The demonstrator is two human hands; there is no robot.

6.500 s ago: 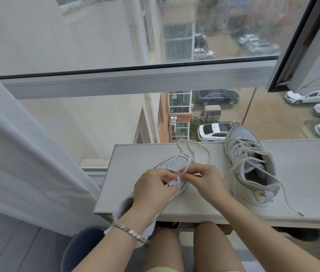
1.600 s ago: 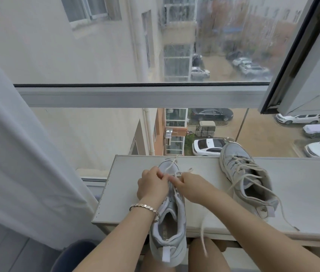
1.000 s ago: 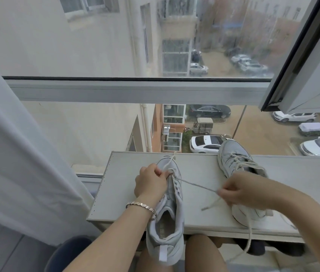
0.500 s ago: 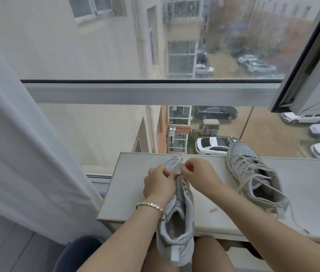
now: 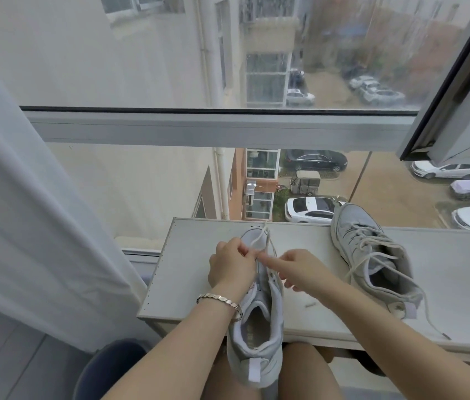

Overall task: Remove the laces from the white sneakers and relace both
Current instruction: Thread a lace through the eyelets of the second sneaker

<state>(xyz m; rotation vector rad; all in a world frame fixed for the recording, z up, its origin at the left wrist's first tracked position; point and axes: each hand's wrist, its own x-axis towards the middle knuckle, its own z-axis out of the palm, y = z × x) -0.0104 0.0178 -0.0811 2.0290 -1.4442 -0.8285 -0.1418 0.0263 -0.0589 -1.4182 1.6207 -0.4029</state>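
Note:
A white sneaker (image 5: 259, 327) lies heel toward me, half over the near edge of a pale shelf (image 5: 187, 269). My left hand (image 5: 232, 265) pinches its lace (image 5: 259, 236) at the upper eyelets near the toe. My right hand (image 5: 294, 268) sits just right of it, forefinger pointing into the eyelet row and touching the lace. A loose lace tip (image 5: 309, 304) rests on the shelf under my right forearm. The second white sneaker (image 5: 372, 255) stands on the shelf to the right, laced, its long loose lace (image 5: 433, 321) trailing to the front edge.
A window (image 5: 228, 125) runs along the far edge of the shelf, with a street and parked cars far below. A white curtain (image 5: 26, 212) hangs at the left. A dark round bin (image 5: 107, 368) stands on the floor below the shelf's left corner.
My right hand drew the lace out to the right, came back to the toe beside the left hand, and now has shifted slightly back with the forefinger extended. The left hand has stayed on the sneaker.

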